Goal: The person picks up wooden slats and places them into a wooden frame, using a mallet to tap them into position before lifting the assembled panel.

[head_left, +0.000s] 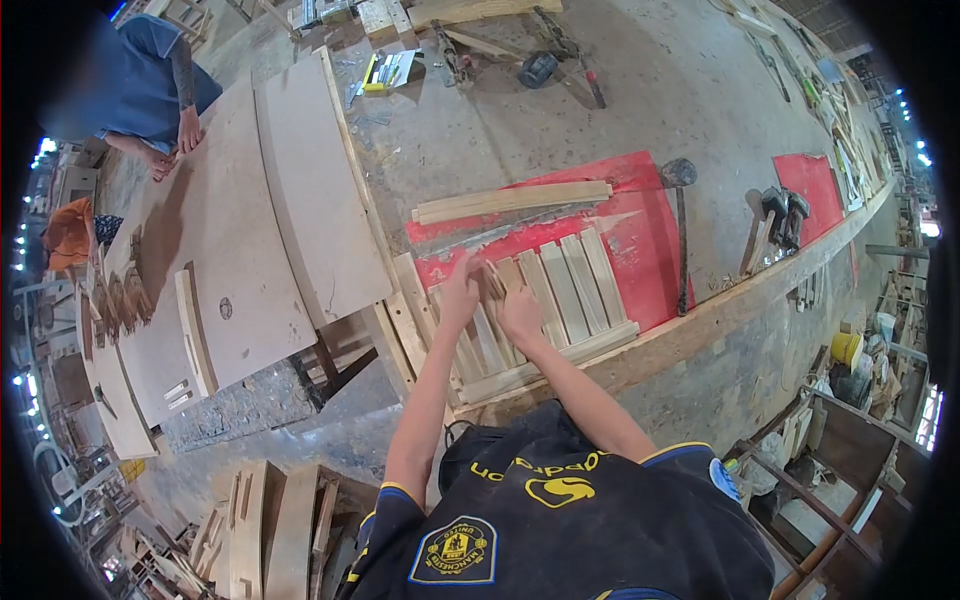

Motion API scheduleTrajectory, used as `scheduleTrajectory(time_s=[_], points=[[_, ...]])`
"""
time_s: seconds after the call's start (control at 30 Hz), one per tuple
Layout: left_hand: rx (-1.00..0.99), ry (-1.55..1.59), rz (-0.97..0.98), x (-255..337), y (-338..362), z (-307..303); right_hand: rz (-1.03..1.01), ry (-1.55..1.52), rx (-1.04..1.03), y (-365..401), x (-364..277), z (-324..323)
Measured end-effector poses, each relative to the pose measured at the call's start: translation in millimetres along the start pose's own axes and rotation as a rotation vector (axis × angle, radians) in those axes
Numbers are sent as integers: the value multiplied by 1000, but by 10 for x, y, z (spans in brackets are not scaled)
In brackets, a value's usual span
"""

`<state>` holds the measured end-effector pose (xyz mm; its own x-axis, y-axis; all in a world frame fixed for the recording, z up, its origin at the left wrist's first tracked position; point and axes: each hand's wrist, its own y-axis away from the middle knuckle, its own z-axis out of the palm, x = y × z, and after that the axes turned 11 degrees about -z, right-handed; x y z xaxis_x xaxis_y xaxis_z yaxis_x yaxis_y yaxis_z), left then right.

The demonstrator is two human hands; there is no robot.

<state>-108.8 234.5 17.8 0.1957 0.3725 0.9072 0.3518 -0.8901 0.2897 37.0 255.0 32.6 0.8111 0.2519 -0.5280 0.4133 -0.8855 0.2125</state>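
Near edge of the workbench (700,330): a slatted frame (560,300) lies flat, partly on a red mat (645,265), with its near rail close to the bench lip.

Both hands are on the frame's left part. The left hand (458,292) has thumb and fingers closed on the far end of a loose slat (492,280). The right hand (520,312) lies knuckles-up on the slats just beside it, fingers together. We cannot tell whether it grips or only presses.

The slat's long axis runs away from the person across the bench, roughly parallel to its neighbours, its far end leaning a little left. The frame's own long axis follows the bench edge.

Risks, as we judge them:
- The slat seats askew and jams against the next one, because only one end is controlled.
- Fingertips get nipped between slat and rail, since both hands sit tight together.
- The frame slides toward the lip under a push.

Further out, long wooden strips (510,200) lie across the mat, just beyond the slat ends. A hammer (682,240) rests right of the frame, its handle pointing back at the edge, so it could be knocked.

Far left: large curved boards (300,200), and another person's hands (180,135) resting on them, well apart from ours.
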Motion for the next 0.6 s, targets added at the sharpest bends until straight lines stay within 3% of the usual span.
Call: scheduleTrajectory(time_s=[0.03, 0.13, 0.33, 0.6], points=[[39, 91, -11, 37, 7, -6, -10, 9, 22, 37, -1, 21], [177, -13, -24, 105, -43, -20, 74, -90, -17, 20, -17, -114], [142, -79, -92, 140, -146, 130, 17, -84, 111, -67, 45, -11], [192, 39, -69, -139, -301, 301, 31, -136, -57, 52, 1, -52]])
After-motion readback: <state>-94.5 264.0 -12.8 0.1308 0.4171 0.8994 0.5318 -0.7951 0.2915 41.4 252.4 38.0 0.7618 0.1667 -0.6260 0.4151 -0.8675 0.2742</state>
